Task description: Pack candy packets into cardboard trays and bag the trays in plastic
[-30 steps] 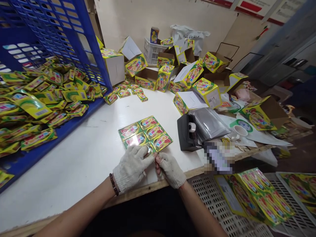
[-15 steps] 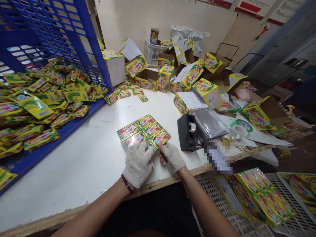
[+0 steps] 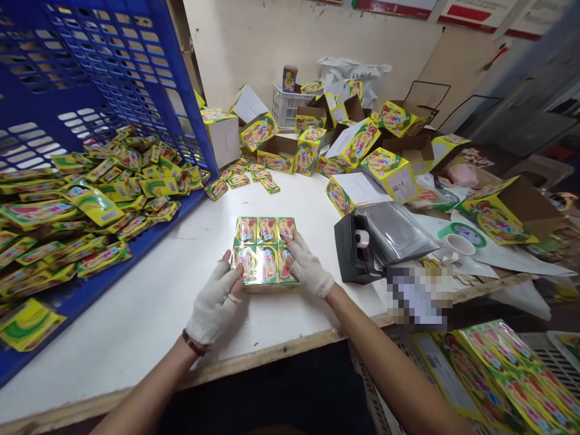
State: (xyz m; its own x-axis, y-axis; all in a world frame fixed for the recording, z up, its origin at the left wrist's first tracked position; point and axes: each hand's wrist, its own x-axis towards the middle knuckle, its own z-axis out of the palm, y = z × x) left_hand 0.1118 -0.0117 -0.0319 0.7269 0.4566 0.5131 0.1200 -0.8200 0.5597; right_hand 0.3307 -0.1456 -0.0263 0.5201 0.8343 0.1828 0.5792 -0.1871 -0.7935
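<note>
A flat shiny pack of small boxes [image 3: 257,251], green and yellow with colourful print and apparently wrapped in clear film, lies on the white table before me. Its boxes sit in two rows of three. My left hand [image 3: 216,299], in a white glove with bare fingertips, presses against the pack's left side. On the opposite side my right hand [image 3: 310,266], gloved likewise, has its fingers along the edge and partly over the top. The pack is held between both hands. Whether it touches the table all along its underside is hidden.
At left a blue plastic crate [image 3: 190,115] holds many loose small boxes [image 3: 99,202]. Open display cartons [image 3: 357,145] crowd the back. To the right stand a black tape dispenser [image 3: 351,248], clear plastic bags [image 3: 399,232] and a white cup [image 3: 460,244]. Wrapped packs [image 3: 521,374] lie lower right.
The pack has been turned so that its edges sit square to me. My left hand has moved from its near edge to its left side, and my right hand up its right side.
</note>
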